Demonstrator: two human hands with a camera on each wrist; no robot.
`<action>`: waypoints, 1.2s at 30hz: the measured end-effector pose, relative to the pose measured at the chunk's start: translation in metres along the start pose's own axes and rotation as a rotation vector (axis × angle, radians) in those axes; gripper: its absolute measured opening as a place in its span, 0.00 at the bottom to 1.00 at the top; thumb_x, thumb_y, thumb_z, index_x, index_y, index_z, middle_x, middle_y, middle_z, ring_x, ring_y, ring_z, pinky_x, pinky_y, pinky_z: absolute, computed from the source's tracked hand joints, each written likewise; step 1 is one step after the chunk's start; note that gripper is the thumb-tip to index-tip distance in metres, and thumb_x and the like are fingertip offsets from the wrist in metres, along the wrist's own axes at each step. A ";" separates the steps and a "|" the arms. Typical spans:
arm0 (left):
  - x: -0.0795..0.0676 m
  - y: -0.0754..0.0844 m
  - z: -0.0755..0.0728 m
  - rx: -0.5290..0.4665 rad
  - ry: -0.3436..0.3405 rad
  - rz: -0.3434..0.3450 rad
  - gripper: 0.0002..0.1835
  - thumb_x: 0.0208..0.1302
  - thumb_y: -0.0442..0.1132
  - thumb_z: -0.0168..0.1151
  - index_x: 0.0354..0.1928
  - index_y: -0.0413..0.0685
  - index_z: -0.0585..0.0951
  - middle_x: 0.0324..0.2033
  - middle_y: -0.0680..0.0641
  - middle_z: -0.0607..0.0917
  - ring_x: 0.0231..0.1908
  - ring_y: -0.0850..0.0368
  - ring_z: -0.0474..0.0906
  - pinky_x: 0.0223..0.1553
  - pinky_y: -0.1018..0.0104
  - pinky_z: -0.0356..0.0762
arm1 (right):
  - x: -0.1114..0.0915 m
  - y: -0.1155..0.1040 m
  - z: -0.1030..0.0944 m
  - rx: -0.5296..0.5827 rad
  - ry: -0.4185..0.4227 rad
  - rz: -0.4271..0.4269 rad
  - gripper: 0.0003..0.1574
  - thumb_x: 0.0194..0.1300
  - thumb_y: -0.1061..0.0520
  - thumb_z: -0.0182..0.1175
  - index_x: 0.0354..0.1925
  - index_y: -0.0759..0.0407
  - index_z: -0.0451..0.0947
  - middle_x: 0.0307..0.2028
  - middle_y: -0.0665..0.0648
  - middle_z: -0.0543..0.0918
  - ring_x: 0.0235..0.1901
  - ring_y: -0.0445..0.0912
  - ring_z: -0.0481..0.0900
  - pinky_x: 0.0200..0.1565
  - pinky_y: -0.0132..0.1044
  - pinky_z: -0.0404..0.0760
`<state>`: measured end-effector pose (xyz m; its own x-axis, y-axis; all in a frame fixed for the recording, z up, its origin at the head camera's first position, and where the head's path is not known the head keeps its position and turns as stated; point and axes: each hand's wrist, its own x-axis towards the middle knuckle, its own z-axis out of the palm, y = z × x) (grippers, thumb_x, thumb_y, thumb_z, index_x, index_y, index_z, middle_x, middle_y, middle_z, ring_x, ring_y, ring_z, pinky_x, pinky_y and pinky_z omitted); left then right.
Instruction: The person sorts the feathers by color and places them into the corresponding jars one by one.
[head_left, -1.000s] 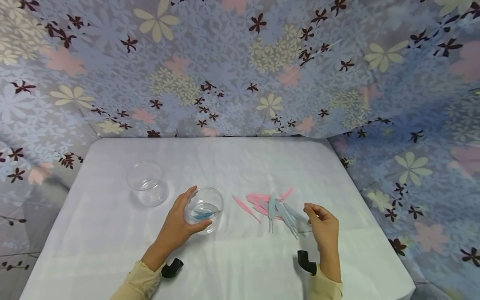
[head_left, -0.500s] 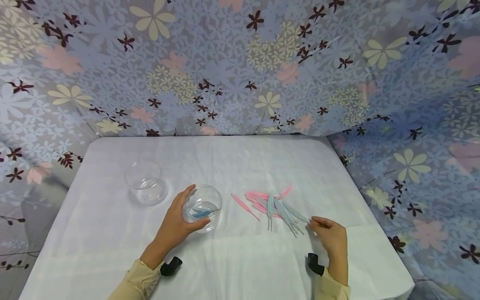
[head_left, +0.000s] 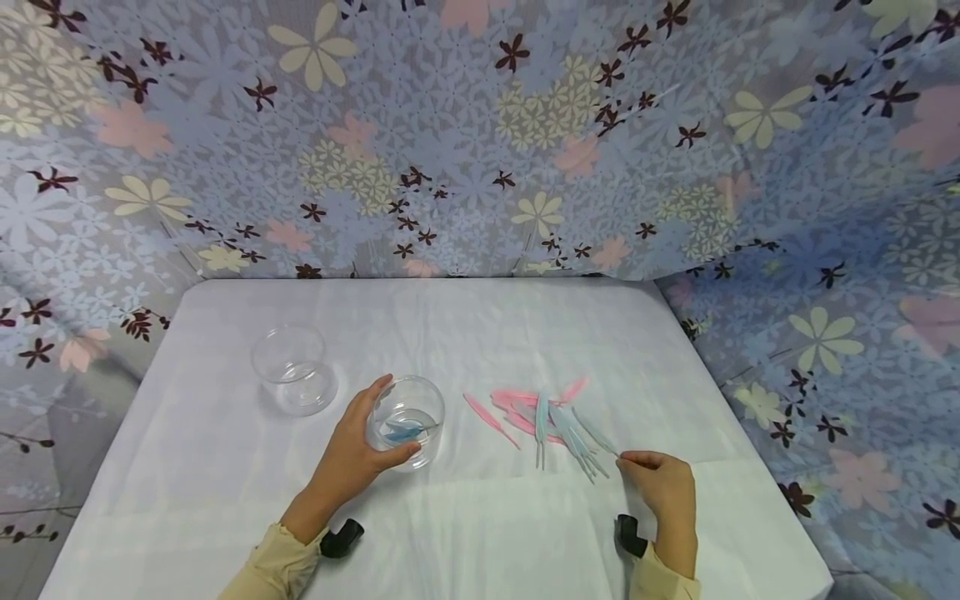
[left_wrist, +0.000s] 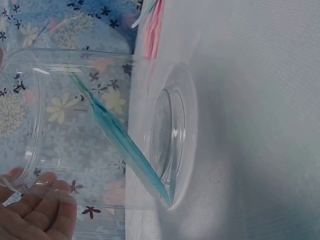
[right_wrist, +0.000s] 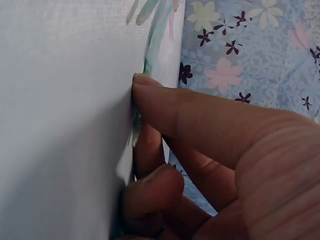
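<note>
My left hand grips a clear cup by its side, fingers behind and thumb in front. A blue feather leans inside it, from the base up to the wall. On the right, my right hand pinches the tip of another blue feather between thumb and fingers, low over the cloth. In the right wrist view the feather's thin green end shows below the thumb. That feather stretches from the loose pile of blue feathers and pink feathers.
A second clear cup stands behind and left of the held one. One pink feather lies apart, between the held cup and the pile. White cloth covers the table; a flowered curtain hangs behind it.
My right hand has moved a little right and nearer to me, and the blue feather's end now lies between its fingertips. The left hand keeps holding the cup in place.
</note>
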<state>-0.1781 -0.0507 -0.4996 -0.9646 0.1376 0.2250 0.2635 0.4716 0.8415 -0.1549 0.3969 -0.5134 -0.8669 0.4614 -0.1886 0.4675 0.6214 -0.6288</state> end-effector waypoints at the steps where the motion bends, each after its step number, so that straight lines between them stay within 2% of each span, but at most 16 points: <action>1: 0.000 0.000 0.000 0.000 0.000 -0.001 0.55 0.47 0.54 0.82 0.76 0.59 0.61 0.69 0.46 0.70 0.66 0.45 0.69 0.64 0.39 0.67 | 0.000 0.000 0.000 -0.002 -0.002 0.002 0.15 0.61 0.49 0.70 0.40 0.57 0.90 0.48 0.64 0.87 0.48 0.58 0.81 0.42 0.45 0.75; 12: -0.001 0.000 0.001 -0.001 0.002 0.008 0.56 0.47 0.54 0.81 0.76 0.52 0.61 0.69 0.44 0.70 0.66 0.44 0.68 0.64 0.38 0.67 | 0.001 0.002 0.003 -0.033 -0.001 -0.013 0.15 0.64 0.50 0.68 0.42 0.59 0.89 0.42 0.61 0.88 0.44 0.56 0.82 0.37 0.40 0.73; 20: -0.001 -0.002 0.003 -0.003 0.004 0.009 0.55 0.47 0.53 0.82 0.76 0.58 0.61 0.68 0.46 0.70 0.66 0.46 0.68 0.64 0.39 0.67 | 0.001 0.001 0.001 -0.057 -0.004 -0.036 0.14 0.63 0.50 0.69 0.40 0.58 0.89 0.43 0.63 0.88 0.42 0.55 0.82 0.34 0.38 0.72; 26: -0.001 -0.004 0.004 -0.002 0.002 0.018 0.54 0.48 0.56 0.81 0.76 0.64 0.60 0.68 0.47 0.70 0.66 0.47 0.68 0.64 0.40 0.67 | -0.001 0.002 0.001 -0.074 -0.016 -0.044 0.15 0.64 0.50 0.67 0.40 0.60 0.88 0.39 0.60 0.88 0.38 0.53 0.81 0.33 0.38 0.72; 31: -0.001 -0.004 0.004 -0.004 0.005 0.023 0.54 0.48 0.56 0.81 0.76 0.64 0.60 0.68 0.48 0.70 0.66 0.48 0.68 0.64 0.40 0.67 | 0.001 0.002 0.002 -0.066 -0.009 -0.044 0.18 0.66 0.47 0.66 0.43 0.60 0.87 0.41 0.60 0.87 0.41 0.54 0.81 0.36 0.40 0.73; 34: -0.001 -0.005 0.004 -0.003 0.009 0.024 0.54 0.48 0.56 0.81 0.76 0.63 0.61 0.68 0.48 0.70 0.66 0.47 0.69 0.64 0.40 0.67 | 0.000 -0.002 0.000 -0.045 0.011 -0.073 0.19 0.68 0.46 0.64 0.46 0.60 0.87 0.45 0.61 0.87 0.43 0.54 0.81 0.39 0.42 0.74; 36: -0.001 -0.005 0.004 0.000 0.011 0.023 0.55 0.48 0.56 0.81 0.76 0.62 0.61 0.68 0.47 0.70 0.66 0.47 0.69 0.64 0.39 0.67 | 0.000 -0.007 -0.002 -0.017 0.033 -0.101 0.20 0.69 0.46 0.63 0.47 0.59 0.87 0.46 0.62 0.87 0.41 0.53 0.81 0.37 0.41 0.74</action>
<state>-0.1786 -0.0497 -0.5063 -0.9582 0.1388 0.2501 0.2860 0.4683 0.8360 -0.1575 0.3937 -0.5075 -0.9037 0.4163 -0.1003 0.3815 0.6762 -0.6302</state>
